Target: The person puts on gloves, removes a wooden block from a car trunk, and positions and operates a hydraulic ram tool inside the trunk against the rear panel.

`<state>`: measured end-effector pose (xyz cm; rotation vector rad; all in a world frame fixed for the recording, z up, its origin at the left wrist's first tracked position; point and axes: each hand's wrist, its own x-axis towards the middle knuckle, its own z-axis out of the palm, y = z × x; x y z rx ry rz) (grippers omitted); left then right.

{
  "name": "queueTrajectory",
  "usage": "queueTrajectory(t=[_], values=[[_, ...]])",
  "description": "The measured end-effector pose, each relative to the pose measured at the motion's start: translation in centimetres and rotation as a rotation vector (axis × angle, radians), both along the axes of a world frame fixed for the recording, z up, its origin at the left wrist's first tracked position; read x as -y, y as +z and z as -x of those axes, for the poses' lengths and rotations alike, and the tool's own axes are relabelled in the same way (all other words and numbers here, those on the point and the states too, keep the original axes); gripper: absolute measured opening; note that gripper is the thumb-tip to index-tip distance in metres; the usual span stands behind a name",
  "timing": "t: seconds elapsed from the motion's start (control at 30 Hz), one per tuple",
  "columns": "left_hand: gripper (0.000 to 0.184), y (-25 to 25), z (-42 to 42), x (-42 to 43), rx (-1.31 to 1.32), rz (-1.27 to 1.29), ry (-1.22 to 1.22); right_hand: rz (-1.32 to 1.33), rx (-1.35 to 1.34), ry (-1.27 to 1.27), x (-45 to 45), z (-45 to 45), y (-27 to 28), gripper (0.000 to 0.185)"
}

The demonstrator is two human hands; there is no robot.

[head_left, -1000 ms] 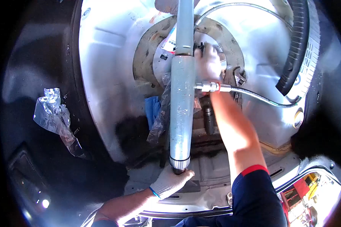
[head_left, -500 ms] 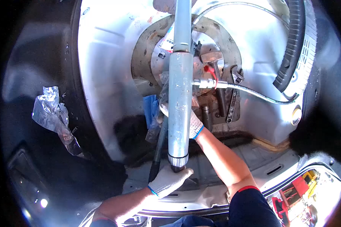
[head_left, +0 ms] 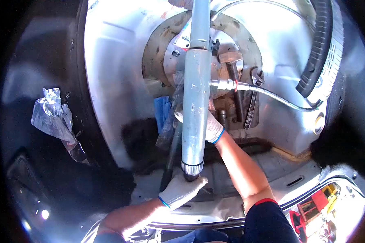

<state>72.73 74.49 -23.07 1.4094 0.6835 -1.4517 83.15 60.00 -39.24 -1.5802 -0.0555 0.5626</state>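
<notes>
A long grey hydraulic ram [head_left: 195, 101] runs lengthwise through the middle of the view, with a knurled collar and dark tip at its near end. My left hand [head_left: 181, 192], in a white knitted glove, is closed around that near tip, thumb to the right; its other fingers are mostly hidden. My right hand [head_left: 214, 127], also gloved, reaches under the cylinder, and its fingertips show on the left side. The ram covers most of that grip. A hose coupling [head_left: 225, 84] joins the cylinder's right side. Below the ram, a dark bar [head_left: 172, 152] slants toward my left hand.
A hammer [head_left: 236, 91] and wrenches [head_left: 252, 107] lie in the round recess. Blue cloth [head_left: 162, 111] sits left of the ram. A crumpled plastic bag [head_left: 54, 117] rests on the dark left trim. The hydraulic hose [head_left: 280, 99] curves right, near a ribbed black tube [head_left: 316, 52].
The ram's upper part has shifted slightly right in view, and my right hand with it. The red piece at the coupling has swung down and shows less. My left hand stays at the tip.
</notes>
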Motion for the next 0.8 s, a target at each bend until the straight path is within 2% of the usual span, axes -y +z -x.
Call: queueTrajectory(t=[0.07, 0.13, 0.17, 0.23, 0.27, 0.33, 0.4, 0.43, 0.47, 0.5, 0.57, 0.6, 0.7, 0.8], values=[[0.022, 0.0, 0.0, -0.1, -0.012, 0.003, -0.027, -0.263, -0.344, -0.061, 0.1, -0.2, -1.0, 0.020], [0.023, -0.1, -0.3, 0.0, -0.044, -0.011, -0.044, -0.261, -0.225, 0.003, -0.4, 1.8, -7.7, 0.020], [0.023, -0.1, -0.4, 0.0, -0.041, -0.010, -0.046, -0.070, -0.010, 0.043, -0.8, 2.9, -10.4, 0.021], [0.024, -0.2, -0.1, 0.0, -0.014, 0.012, -0.017, 0.120, 0.196, 0.083, -0.9, 2.9, -8.8, 0.021], [0.024, 0.0, -0.2, 0.0, -0.026, 0.012, -0.016, 0.006, 0.040, 0.004, -0.5, 1.4, -3.3, 0.021], [0.024, 0.5, -0.9, 0.2, 0.037, -0.019, -0.083, -0.105, -0.124, -0.071, -0.3, 0.8, -0.5, 0.020], [0.023, -0.1, -0.2, 0.0, -0.002, 0.004, -0.036, -0.408, -0.414, -0.128, 0.0, 0.3, -1.1, 0.017], [0.023, -0.1, -0.3, -0.1, -0.018, 0.015, -0.036, -0.101, -0.164, -0.026, -0.4, 1.6, -4.7, 0.018], [0.022, -0.1, -0.4, -0.1, -0.034, 0.028, -0.036, -0.103, -0.163, -0.029, -0.8, 2.2, -6.6, 0.018], [0.022, -0.2, -0.5, -0.1, -0.034, 0.028, -0.040, -0.249, -0.362, -0.205, -1.6, 2.1, -6.9, 0.021], [0.023, 0.0, -0.4, 0.0, -0.037, 0.012, -0.036, -0.391, -0.587, -0.385, -2.0, 3.3, -7.3, 0.023], [0.021, 0.5, -1.0, 0.2, -0.034, 0.001, -0.013, -0.533, -0.737, -0.454, -2.0, 2.9, -4.8, 0.025], [0.017, -0.1, 0.1, 0.0, -0.039, 0.042, 0.082, -0.615, -0.649, -0.526, -4.6, 8.3, -9.1, 0.027], [0.017, -0.2, 0.2, 0.1, 0.004, 0.018, 0.035, 0.087, -0.224, -0.306, -5.9, 11.2, -8.4, 0.036]])
